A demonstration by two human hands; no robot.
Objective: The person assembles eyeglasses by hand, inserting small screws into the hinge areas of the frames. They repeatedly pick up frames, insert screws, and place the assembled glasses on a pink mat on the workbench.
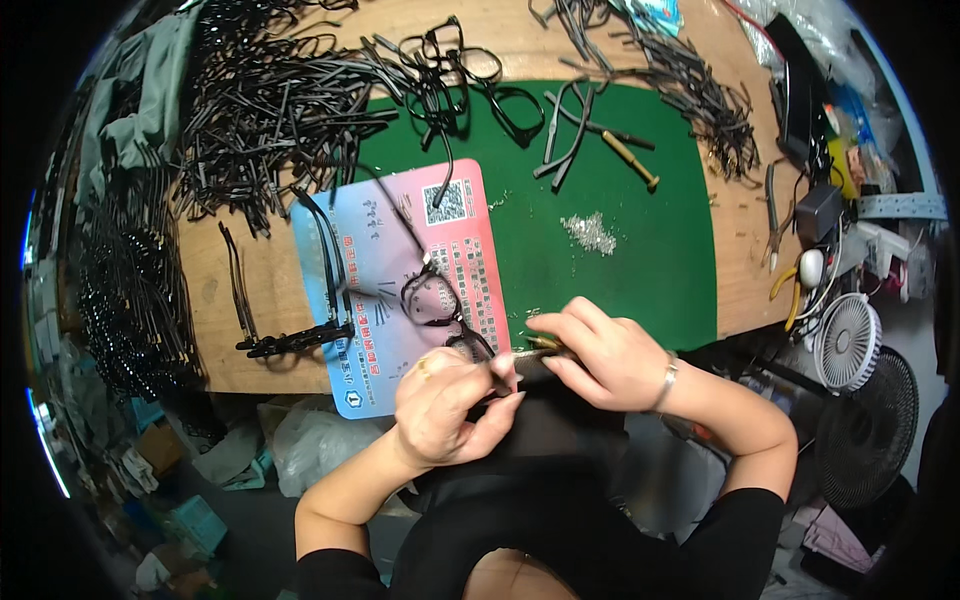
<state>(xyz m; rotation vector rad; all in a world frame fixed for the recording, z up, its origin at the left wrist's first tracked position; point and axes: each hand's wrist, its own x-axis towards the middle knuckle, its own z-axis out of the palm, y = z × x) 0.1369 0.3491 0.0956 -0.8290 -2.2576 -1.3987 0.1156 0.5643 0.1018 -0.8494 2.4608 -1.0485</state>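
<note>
Glasses (457,305) reach over the pink-and-blue mat (320,250) at the tabletop's (225,370) front edge, their near end pinched by the left hand (447,408). Beside it, the right hand (612,358) grips what looks like a brass tool (545,343). This seems close handwork on the frame; the next move calls for steady pinching.

My left hand (450,408) pinches a black glasses frame (462,320) over the pink-and-blue sheet (462,250); my right hand (608,362) grips a brass-coloured tool (546,343) near it. Tiny shiny bits (590,234) lie heaped on the green mat (650,290), near a slim brass rod (628,158).
</note>
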